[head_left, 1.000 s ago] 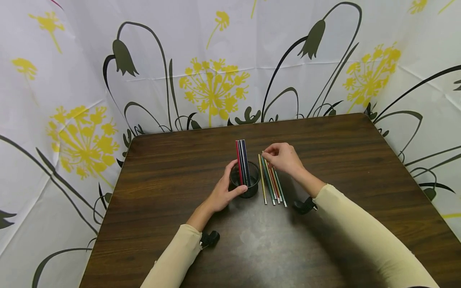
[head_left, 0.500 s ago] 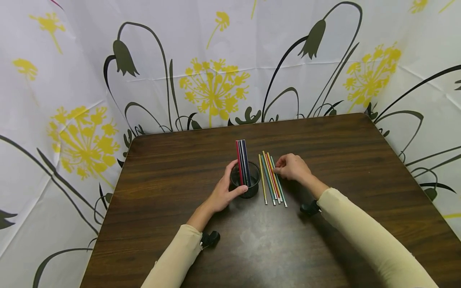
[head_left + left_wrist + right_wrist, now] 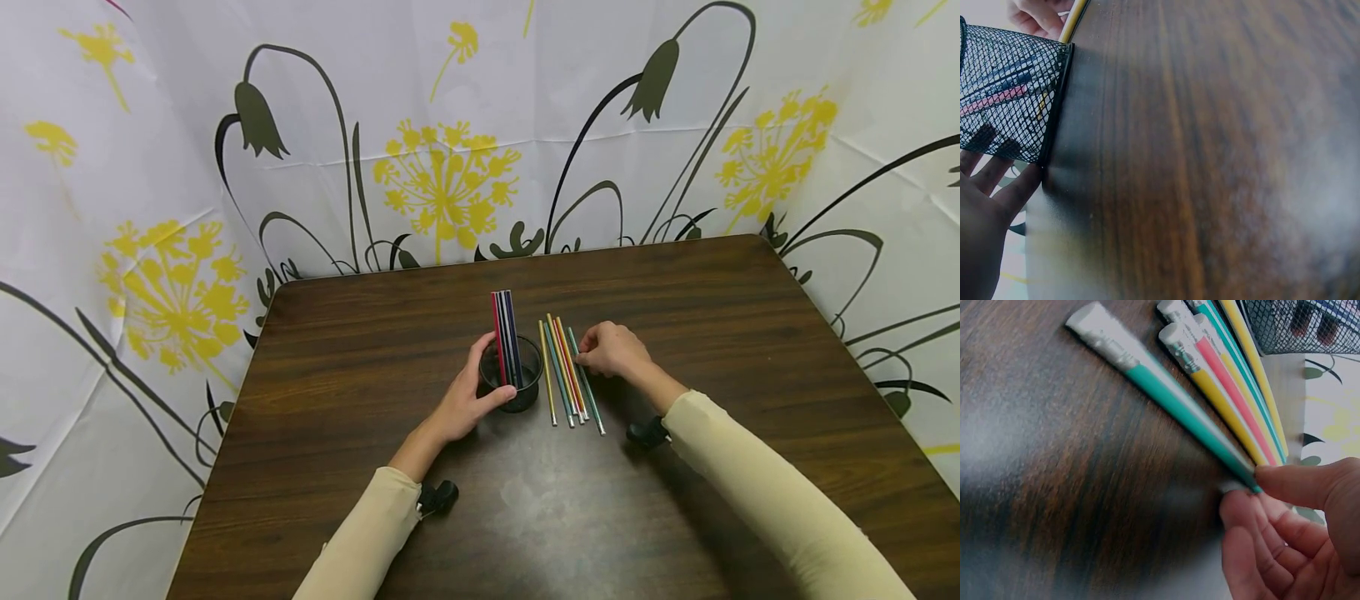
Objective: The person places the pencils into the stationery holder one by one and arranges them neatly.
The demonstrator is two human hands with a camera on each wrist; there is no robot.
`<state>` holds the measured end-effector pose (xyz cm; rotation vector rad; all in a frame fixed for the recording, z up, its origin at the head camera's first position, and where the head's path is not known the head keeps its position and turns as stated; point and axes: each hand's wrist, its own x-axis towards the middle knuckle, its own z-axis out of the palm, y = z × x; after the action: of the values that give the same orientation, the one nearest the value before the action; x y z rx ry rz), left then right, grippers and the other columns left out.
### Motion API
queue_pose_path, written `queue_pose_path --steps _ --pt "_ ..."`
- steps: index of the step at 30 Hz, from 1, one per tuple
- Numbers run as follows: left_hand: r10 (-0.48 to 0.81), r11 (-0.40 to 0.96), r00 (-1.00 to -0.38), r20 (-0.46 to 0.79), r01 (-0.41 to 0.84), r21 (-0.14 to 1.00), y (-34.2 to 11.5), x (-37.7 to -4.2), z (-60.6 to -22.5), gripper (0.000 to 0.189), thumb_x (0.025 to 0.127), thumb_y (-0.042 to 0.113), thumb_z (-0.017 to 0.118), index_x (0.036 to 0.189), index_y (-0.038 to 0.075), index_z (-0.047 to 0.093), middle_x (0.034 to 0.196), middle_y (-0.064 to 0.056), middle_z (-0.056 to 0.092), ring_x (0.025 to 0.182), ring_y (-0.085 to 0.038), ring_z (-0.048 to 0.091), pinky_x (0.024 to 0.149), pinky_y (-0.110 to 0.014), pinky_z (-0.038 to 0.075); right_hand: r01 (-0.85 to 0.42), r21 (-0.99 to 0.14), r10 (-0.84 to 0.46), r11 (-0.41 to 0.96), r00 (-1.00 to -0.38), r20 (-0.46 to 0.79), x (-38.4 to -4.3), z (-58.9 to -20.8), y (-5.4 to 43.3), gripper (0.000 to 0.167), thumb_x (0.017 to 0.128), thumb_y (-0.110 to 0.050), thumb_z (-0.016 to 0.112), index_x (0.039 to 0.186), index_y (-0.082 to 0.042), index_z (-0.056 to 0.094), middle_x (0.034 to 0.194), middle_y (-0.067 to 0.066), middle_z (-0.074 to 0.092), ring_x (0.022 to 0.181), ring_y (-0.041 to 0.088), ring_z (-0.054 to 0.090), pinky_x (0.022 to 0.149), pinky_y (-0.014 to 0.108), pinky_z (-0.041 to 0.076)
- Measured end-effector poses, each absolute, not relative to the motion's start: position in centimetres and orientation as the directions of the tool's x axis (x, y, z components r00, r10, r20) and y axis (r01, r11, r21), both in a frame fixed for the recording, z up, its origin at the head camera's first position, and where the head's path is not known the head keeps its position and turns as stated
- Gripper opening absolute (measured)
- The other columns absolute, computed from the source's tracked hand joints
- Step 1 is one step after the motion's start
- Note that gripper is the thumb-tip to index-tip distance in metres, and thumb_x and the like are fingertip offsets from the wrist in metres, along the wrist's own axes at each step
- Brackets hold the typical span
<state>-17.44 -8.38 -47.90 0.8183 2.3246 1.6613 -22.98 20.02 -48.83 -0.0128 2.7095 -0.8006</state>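
My left hand (image 3: 459, 407) grips a black wire-mesh pencil cup (image 3: 527, 397), thumb at the near side and fingers around its far left. Several dark blue and red pencils (image 3: 507, 337) stand upright in it. Beside the cup, my right hand (image 3: 613, 350) pinches a green pencil (image 3: 1179, 409) near its far end, between thumb and fingertips. This pencil lies angled slightly away from a loose row of yellow, red and green pencils (image 3: 562, 362), whose eraser ends point toward me. In the left wrist view, the cup's mesh wall (image 3: 1013, 94) shows the pencils inside.
Everything rests on a dark wood-grain table (image 3: 360, 358). Behind it hangs a white flower-printed cloth (image 3: 330, 200). Black wrist cameras, one by the left sleeve (image 3: 442, 497) and one by the right, sit close above the tabletop.
My right hand has moved from the far ends of the row to its right side, and the green pencil has shifted right, apart from the others. My left hand keeps holding the cup.
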Motion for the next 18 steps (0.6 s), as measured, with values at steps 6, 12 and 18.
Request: queue_pose_path --steps 6,12,18 --pt "0.525 0.232 -0.834 0.172 0.334 0.914 -8.37 -17.44 -47.86 0.08 0.093 0.011 0.065 0.155 0.008 0.014 0.14 -0.025 0.044 0.124 -0.037 0.046 0.106 -0.06 0.03 0.085 -0.421 -0.046 0.903 -0.956 -0.291 -22.43 -48.04 19.53 0.017 0.086 -0.032 0.071 0.081 -0.017 0.064 0.06 -0.003 0.063 0.061 0.017 0.059 0.059 0.039 0.042" --pt "0.529 0.225 -0.831 0.17 0.331 0.917 -8.38 -17.53 -48.07 0.081 0.093 0.012 0.065 0.155 0.008 0.013 0.139 -0.025 0.045 0.123 -0.037 0.047 0.105 -0.06 0.03 0.101 -0.376 -0.02 0.921 -0.952 -0.305 -22.18 -47.9 19.39 0.018 0.085 -0.032 0.072 0.077 -0.018 0.063 0.058 -0.003 0.063 0.059 0.018 0.059 0.058 0.038 0.042" --pt "0.526 0.224 -0.833 0.17 0.328 0.918 -8.4 -17.49 -48.03 0.081 0.093 0.013 0.065 0.155 0.008 0.014 0.139 -0.025 0.045 0.123 -0.038 0.047 0.105 -0.061 0.029 0.097 -0.367 -0.024 0.925 -0.95 -0.312 -22.23 -47.97 19.35 0.017 0.085 -0.032 0.073 0.079 -0.018 0.065 0.056 -0.003 0.062 0.059 0.018 0.058 0.057 0.037 0.042"
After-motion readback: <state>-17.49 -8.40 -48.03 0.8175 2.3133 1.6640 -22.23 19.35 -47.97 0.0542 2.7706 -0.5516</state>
